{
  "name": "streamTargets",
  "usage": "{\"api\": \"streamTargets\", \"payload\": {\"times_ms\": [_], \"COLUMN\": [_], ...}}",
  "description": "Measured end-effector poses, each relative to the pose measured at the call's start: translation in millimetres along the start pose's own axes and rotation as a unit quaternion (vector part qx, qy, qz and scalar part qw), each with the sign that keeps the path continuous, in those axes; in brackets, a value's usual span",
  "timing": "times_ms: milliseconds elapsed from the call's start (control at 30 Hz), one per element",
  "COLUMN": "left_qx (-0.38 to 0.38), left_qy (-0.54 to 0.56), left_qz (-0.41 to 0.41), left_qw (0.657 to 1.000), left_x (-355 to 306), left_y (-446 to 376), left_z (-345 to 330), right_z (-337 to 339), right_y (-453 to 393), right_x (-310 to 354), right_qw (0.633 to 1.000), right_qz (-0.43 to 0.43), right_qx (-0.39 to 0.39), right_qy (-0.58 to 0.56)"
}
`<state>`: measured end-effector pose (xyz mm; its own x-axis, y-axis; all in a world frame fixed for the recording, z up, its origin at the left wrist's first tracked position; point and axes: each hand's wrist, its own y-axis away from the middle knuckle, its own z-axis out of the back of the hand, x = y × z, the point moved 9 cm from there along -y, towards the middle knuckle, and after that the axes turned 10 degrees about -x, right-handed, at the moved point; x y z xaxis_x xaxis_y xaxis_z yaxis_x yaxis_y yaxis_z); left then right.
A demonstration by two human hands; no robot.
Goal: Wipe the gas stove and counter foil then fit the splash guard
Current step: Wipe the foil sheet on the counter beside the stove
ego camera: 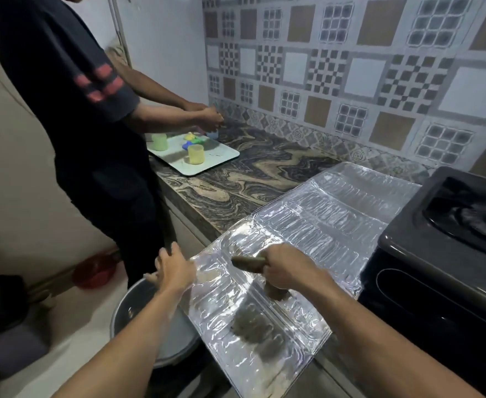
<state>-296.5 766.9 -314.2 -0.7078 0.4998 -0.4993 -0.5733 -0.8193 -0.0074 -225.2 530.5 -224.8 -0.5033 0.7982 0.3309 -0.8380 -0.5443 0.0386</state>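
Over by the wall a second person (pixel 72 90) in a dark shirt is busy at a white tray (pixel 221 160) with small coloured cups, well away from the job. Nearer, on the floor below the counter edge, sits a grey bucket (pixel 127 308). Just above it the left hand (pixel 173 268) rests with fingers spread and relaxed, touching the near-left edge of the counter foil (pixel 307 225) and gripping nothing that I can see. The foil lies flat on the marbled counter (pixel 236 182), its near corner hanging out past the edge. The right hand (pixel 286 271) is closed round a bunched brownish cloth (pixel 250 262), pressing it down onto the foil. To its right stands the black gas stove (pixel 442 248), touching or just beside the foil's far edge.

My worry is that overhanging corner: a hard stroke toward the edge could buckle or tear the thin sheet, or drag it off into the bucket, since the flat left hand only steadies it.
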Motion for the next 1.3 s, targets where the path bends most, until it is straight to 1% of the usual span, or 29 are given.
{"api": "streamTargets", "payload": {"times_ms": [67,133,200,233,300,367,400,500,533,600,667,767,833,900,933,967,1067,1133,1167,1233,1300], "left_qx": [0.006,0.054,0.121,0.144,0.145,0.136,0.136,0.140,0.141,0.140,0.137,0.142,0.146,0.123,0.120,0.126,0.160,0.162,0.164,0.178,0.191], "left_qy": [0.048,0.131,0.214,0.260,0.330,0.355,0.353,0.334,0.334,0.333,0.325,0.288,0.236,0.162,0.152,0.159,0.245,0.276,0.281,0.292,0.289], "left_qz": [0.093,0.204,0.275,0.290,0.302,0.301,0.291,0.258,0.255,0.247,0.233,0.181,0.139,0.102,0.098,0.096,0.139,0.145,0.140,0.140,0.135], "left_qw": [0.994,0.969,0.930,0.910,0.883,0.875,0.879,0.896,0.897,0.899,0.906,0.930,0.951,0.974,0.976,0.974,0.946,0.936,0.935,0.929,0.929], "left_x": [30,53,54,48,42,43,42,40,41,41,39,30,29,34,37,38,47,56,63,68,65], "left_y": [10,31,62,73,84,85,87,91,92,91,89,92,93,89,86,85,72,55,43,33,37], "left_z": [-6,-20,-33,-38,-43,-42,-38,-25,-24,-21,-19,-10,-2,4,3,0,-16,-33,-48,-62,-58], "right_z": [1,-11,-28,-38,-58,-68,-72,-70,-68,-57,-42,-19,-11,-17,-23,-34,-69,-79,-83,-87,-87], "right_y": [-10,-10,0,9,29,47,54,76,82,82,66,40,25,16,15,13,27,42,49,63,79], "right_x": [12,16,10,5,-2,-10,-16,-33,-34,-35,-37,-25,-7,13,23,30,53,58,54,37,17], "right_qw": [0.995,0.988,0.988,0.988,0.987,0.985,0.986,0.987,0.983,0.978,0.983,0.988,0.986,0.983,0.983,0.984,0.990,0.987,0.986,0.985,0.982], "right_qz": [0.062,0.111,0.123,0.129,0.156,0.174,0.161,0.079,0.068,0.065,0.053,0.045,0.038,0.046,0.047,0.047,0.062,0.088,0.087,0.059,0.029], "right_qx": [-0.077,-0.109,-0.094,-0.075,-0.027,0.008,0.035,0.121,0.154,0.180,0.154,0.056,-0.013,-0.047,-0.045,-0.032,0.065,0.101,0.115,0.150,0.185], "right_qy": [0.021,0.016,-0.020,-0.024,-0.014,0.005,0.000,-0.065,-0.076,-0.083,-0.089,-0.135,-0.162,-0.170,-0.169,-0.169,-0.105,-0.086,-0.086,-0.068,-0.019]}}
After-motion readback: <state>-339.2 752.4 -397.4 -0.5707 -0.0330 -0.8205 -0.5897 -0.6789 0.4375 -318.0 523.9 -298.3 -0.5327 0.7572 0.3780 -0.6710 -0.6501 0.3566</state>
